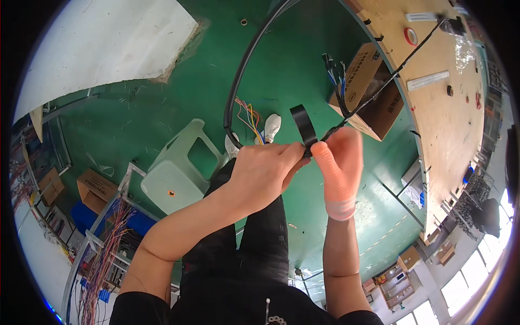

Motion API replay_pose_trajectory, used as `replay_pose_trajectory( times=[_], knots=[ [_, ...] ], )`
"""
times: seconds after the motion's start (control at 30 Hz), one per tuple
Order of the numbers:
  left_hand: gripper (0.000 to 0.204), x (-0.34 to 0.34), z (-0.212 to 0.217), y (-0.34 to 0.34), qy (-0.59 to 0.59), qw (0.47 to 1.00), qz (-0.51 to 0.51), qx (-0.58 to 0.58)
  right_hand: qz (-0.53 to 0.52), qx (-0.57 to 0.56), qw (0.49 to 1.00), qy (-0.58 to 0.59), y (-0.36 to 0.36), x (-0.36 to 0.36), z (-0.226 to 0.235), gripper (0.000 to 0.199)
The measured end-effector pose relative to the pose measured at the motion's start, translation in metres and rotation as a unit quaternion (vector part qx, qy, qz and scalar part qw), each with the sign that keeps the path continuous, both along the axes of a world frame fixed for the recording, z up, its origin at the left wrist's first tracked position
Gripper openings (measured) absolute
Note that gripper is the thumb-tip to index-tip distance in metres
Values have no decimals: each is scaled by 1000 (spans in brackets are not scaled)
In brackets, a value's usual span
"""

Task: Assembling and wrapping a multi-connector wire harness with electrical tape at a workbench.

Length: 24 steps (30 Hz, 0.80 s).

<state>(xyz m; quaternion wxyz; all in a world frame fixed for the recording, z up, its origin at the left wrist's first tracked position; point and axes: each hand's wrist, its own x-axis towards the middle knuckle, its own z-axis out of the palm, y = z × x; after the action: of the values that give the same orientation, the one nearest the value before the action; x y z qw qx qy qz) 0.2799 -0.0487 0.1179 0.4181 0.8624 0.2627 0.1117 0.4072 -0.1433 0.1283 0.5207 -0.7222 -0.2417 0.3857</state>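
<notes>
My bare left hand is closed around a black-sheathed wire harness, whose thick part loops up and away from the fist. Coloured loose wires show just beyond that hand. A roll of black tape stands on edge between my two hands, against the left fingertips and the right thumb. My right hand, in an orange knitted glove with a pale cuff, is closed on the harness beside the tape; its fingers are partly blurred. From there a thin wrapped branch stretches up to the table.
A wooden table runs along the right, bearing a red tape roll and a white ruler. Beside it an open cardboard box sits near dangling branch ends. A pale green stool stands left of my legs; a wire rack is lower left.
</notes>
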Motion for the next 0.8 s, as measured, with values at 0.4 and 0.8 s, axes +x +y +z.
replay_pose_trajectory(
  times=[0.4, 0.8],
  knots=[
    [15, -1, -11, 8, 45, 999, -26, -11, 320, -154, 928, -112, -14, 46, 33, 43],
    [64, 47, -36, -101, -139, 858, 458, -185, 450, -258, 799, -304, 35, 26, 90, 34]
  ],
)
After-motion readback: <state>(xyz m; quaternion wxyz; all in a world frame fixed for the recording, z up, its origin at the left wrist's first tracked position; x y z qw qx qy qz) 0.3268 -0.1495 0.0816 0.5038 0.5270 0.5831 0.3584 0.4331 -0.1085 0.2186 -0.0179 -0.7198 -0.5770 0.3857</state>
